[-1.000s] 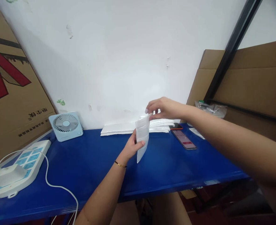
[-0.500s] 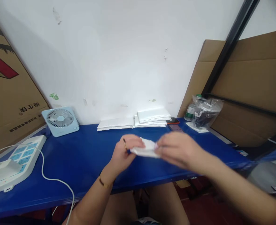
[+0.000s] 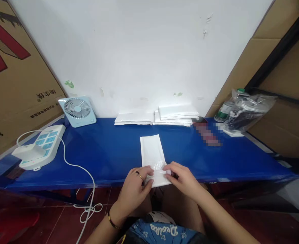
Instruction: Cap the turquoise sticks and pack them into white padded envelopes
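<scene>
A white padded envelope (image 3: 152, 154) lies flat on the blue table (image 3: 108, 149), its near end over the front edge. My left hand (image 3: 134, 191) pinches the near left corner, a ring on one finger and a bracelet on the wrist. My right hand (image 3: 182, 178) grips the near right corner with curled fingers. Both hands hold the same end of the envelope.
Two stacks of white envelopes (image 3: 176, 114) lie against the wall. A small blue fan (image 3: 77, 110) and a white power strip (image 3: 39, 147) with a cable sit at the left. A phone (image 3: 206, 134), a bottle (image 3: 224, 110) and a plastic bag (image 3: 246, 110) are at the right. Cardboard leans on both sides.
The envelope went from held upright in the air to lying flat on the table. Both hands came down to its near end at the table's front edge.
</scene>
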### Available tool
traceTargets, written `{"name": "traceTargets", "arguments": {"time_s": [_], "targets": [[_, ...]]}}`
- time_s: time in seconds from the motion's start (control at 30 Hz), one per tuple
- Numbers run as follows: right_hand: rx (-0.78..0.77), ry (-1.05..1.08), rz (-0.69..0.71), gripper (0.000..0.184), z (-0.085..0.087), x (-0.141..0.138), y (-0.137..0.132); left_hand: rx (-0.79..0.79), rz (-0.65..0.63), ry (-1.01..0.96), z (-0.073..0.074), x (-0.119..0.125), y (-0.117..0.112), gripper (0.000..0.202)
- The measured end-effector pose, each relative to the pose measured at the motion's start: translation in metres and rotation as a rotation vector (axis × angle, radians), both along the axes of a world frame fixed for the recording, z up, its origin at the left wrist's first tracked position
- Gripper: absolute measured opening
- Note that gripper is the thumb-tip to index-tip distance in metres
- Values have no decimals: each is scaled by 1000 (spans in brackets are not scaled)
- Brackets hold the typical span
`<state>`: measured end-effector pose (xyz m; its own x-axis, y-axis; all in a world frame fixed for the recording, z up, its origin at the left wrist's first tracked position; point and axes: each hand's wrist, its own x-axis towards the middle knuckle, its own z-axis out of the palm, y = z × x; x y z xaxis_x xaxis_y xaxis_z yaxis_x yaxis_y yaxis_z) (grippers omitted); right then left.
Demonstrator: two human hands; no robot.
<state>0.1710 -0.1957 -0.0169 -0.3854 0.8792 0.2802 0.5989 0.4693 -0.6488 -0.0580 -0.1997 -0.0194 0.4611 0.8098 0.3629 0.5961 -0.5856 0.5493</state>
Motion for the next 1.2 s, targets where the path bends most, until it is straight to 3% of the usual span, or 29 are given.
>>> {"name": "traceTargets", "arguments": {"time_s": [0.13,0.23,0.33,0.43,0.5,0.57,0.67,0.73,0.8,0.87,1.03,1.13,1.2], "targets": [[34,5,-3,12,-8,-3,1,154,-132,82,-7,-6,2,20],[164,-81,-2,13,-4,-6,-5,217,-174,107,-10,-8,1,18],[371,-287,49,16,7,-12,-11,215,-128,72,-5,0,4,19],[539,-402,107,18,32,-14,0,262,-113,-4,11,9,17,19],[579,-352,86,22,60,-9,24,307,-4,-147,23,11,32,30],[524,-194,-7,23,94,3,62,329,161,-323,33,9,49,46],[300,151,-307,31,140,32,137,283,274,-453,37,3,71,55],[138,415,-417,34,155,55,187,214,277,-457,33,0,81,53],[30,500,-601,29,157,77,226,136,276,-443,26,-2,87,51],[-41,416,-775,25,146,98,251,63,274,-432,20,-3,90,48],[-67,208,-940,30,109,126,266,-52,276,-425,17,-4,88,51],[184,-80,-994,46,96,112,266,-118,252,-435,18,-3,87,55],[426,-341,-845,53,89,82,265,-151,239,-450,17,-3,86,57]]}}
